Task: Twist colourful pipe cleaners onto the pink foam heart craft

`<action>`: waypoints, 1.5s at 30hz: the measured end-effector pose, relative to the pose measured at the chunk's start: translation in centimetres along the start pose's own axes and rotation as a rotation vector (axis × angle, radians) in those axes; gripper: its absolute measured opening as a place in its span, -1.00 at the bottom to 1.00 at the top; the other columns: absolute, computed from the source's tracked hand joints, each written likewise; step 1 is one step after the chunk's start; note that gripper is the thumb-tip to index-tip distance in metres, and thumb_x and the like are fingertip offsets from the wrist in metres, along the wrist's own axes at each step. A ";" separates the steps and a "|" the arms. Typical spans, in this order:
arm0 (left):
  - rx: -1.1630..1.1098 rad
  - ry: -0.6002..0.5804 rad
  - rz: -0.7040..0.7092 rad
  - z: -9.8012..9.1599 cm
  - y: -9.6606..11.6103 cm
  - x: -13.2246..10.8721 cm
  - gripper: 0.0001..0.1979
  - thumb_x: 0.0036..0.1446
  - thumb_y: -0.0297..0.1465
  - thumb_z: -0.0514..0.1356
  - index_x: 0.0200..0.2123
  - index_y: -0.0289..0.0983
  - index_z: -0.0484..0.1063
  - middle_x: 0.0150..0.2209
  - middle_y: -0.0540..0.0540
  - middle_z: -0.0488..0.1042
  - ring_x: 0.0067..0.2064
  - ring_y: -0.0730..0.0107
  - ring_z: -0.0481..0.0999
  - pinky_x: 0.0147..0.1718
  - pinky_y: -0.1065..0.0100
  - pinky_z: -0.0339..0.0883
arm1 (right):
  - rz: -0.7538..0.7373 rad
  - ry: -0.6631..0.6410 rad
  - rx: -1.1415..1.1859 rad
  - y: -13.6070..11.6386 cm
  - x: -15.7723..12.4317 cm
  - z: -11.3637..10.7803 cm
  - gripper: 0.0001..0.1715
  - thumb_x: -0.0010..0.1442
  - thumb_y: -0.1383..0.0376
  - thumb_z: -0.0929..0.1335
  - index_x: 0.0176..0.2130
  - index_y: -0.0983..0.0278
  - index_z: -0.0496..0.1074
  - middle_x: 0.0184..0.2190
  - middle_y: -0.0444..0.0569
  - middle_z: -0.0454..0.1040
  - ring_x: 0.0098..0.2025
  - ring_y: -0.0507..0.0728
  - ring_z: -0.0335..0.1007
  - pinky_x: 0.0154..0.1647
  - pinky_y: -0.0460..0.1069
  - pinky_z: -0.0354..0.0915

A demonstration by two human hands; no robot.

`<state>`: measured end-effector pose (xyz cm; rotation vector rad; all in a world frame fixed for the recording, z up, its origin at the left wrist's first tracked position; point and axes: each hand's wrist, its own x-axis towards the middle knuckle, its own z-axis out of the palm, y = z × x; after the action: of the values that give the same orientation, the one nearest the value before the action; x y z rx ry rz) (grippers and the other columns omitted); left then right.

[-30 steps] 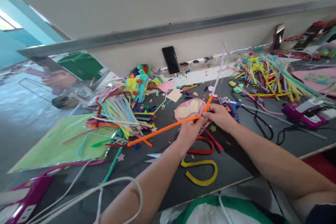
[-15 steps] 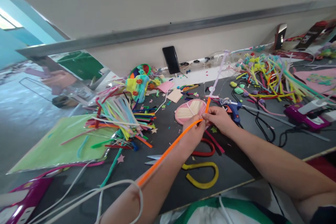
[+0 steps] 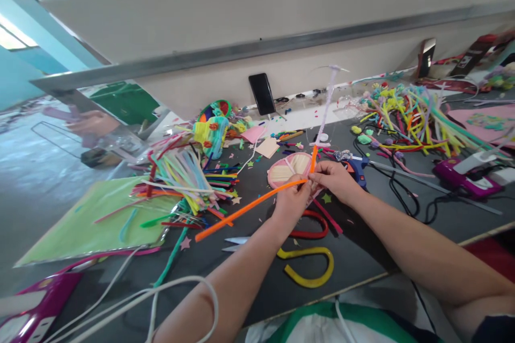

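An orange pipe cleaner (image 3: 249,206) is pinched in the fingers of my left hand (image 3: 293,202); its long free end points toward the lower left. My right hand (image 3: 335,179) pinches at the same spot, its fingertips touching those of the left. A short orange length rises from the fingers and meets a lilac fuzzy stem (image 3: 329,102) that stands up above them. Just behind my hands lies a pink-rimmed oval piece with cream strips (image 3: 289,170). Scissors with a red and a yellow handle (image 3: 311,282) rest below my hands.
Bundled pipe cleaners (image 3: 187,174) lie left beside a green sheet (image 3: 92,225). A phone (image 3: 262,94) leans on the divider. A blue glue gun (image 3: 357,170), black cables and a purple power strip (image 3: 466,179) are at right. More coloured stems (image 3: 418,118) are heaped behind.
The orange pipe cleaner's free end has swung away from my left forearm, toward the left. The lilac stem has shifted slightly left, and both hands have moved a little.
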<state>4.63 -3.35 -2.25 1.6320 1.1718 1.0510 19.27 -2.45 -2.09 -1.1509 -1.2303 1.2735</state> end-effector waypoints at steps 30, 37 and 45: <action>-0.242 0.226 0.061 -2.2 -0.1 1.8 -0.79 0.08 -0.25 0.16 -0.37 -0.30 0.35 -0.58 0.06 0.32 -0.55 0.56 0.34 -0.52 0.49 0.27 | -0.113 -0.190 -0.822 -1.2 0.1 -2.1 -0.61 0.10 0.13 0.30 -0.61 0.29 0.46 -0.70 -0.12 0.36 -0.61 -0.01 0.18 -0.57 -0.09 0.01; -0.318 -0.100 0.053 -1.3 0.1 1.1 -0.80 0.10 -0.27 0.16 -0.44 -0.30 0.34 -0.59 0.04 0.33 -0.56 0.54 0.34 -0.53 0.46 0.28 | -0.039 -0.197 -0.044 -1.7 -0.3 -0.7 -0.62 0.01 0.13 0.38 -0.20 0.29 0.46 -0.49 -0.14 0.46 -0.52 -0.01 0.29 -0.49 -0.10 0.18; -0.236 -0.192 -0.017 -1.1 0.3 0.6 -0.79 0.12 -0.26 0.14 -0.43 -0.29 0.31 -0.59 0.05 0.34 -0.57 0.54 0.35 -0.55 0.48 0.26 | -0.052 0.036 0.018 -1.1 -0.5 0.5 -0.78 -0.10 0.21 0.43 -0.48 0.32 0.41 -0.58 -0.16 0.37 -0.57 -0.04 0.22 -0.56 -0.11 0.13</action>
<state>3.79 -2.64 -1.59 1.4973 0.8980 0.9593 18.86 -2.95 -0.93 -1.1168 -1.2124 1.2181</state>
